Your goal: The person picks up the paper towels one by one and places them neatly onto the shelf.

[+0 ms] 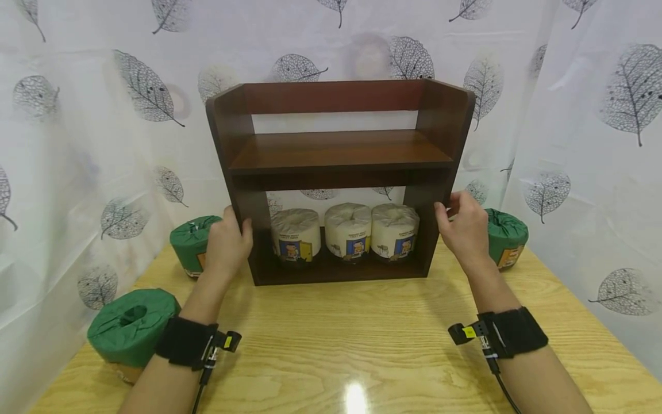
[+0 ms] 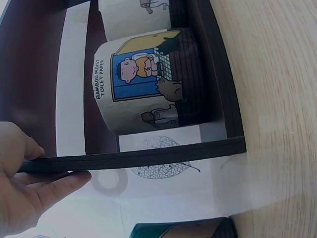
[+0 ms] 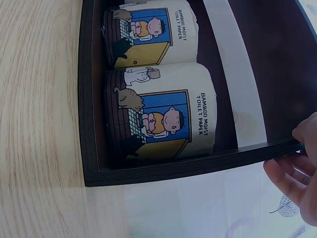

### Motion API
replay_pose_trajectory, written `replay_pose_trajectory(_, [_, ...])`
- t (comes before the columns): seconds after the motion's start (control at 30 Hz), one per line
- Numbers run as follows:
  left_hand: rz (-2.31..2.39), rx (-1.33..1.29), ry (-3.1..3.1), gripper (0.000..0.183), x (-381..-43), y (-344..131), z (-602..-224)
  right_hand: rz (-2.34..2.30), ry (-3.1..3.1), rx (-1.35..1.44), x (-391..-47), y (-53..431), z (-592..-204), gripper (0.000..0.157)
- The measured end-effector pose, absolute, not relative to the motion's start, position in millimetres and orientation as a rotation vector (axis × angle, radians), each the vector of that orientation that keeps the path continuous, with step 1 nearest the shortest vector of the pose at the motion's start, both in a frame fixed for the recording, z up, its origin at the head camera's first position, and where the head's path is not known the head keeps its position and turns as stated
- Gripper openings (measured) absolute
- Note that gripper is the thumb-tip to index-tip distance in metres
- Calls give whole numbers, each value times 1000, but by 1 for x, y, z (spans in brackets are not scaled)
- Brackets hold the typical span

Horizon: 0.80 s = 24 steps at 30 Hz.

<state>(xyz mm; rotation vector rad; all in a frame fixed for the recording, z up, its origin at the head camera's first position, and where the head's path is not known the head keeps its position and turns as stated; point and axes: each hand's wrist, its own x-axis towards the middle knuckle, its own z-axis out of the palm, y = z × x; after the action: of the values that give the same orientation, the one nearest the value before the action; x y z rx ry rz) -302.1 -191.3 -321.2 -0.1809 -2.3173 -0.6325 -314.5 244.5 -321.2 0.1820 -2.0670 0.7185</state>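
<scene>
A dark brown two-tier wooden shelf [image 1: 341, 149] stands upright at the back of the table. My left hand [image 1: 226, 244] grips its left side panel, thumb on the inner face and fingers outside, as the left wrist view shows. On the other side panel, my right hand [image 1: 465, 230] pinches the edge the same way. Three white-wrapped toilet paper rolls sit on the lower tier: a left roll [image 1: 296, 238], a middle roll [image 1: 347, 233] and a right roll [image 1: 395, 233]. The left roll [image 2: 148, 84] and right roll [image 3: 163, 114] show printed cartoon labels.
Green-wrapped rolls stand outside the shelf: one [image 1: 192, 238] behind my left hand, one [image 1: 133, 325] beside my left forearm, one [image 1: 507, 236] beyond my right hand. A leaf-patterned curtain [image 1: 320, 34] hangs behind the wooden table [image 1: 341, 333].
</scene>
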Motion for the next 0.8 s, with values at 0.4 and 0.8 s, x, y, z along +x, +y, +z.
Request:
replay_pose_trajectory(0.4, [-628, -172, -2319, 34, -302, -191, -324, 672, -2161, 236, -311, 252, -317, 28])
replay_pose_trajectory(0.8, [-613, -190, -2297, 33, -301, -190, -320, 747, -2209, 19, -298, 289, -294, 31])
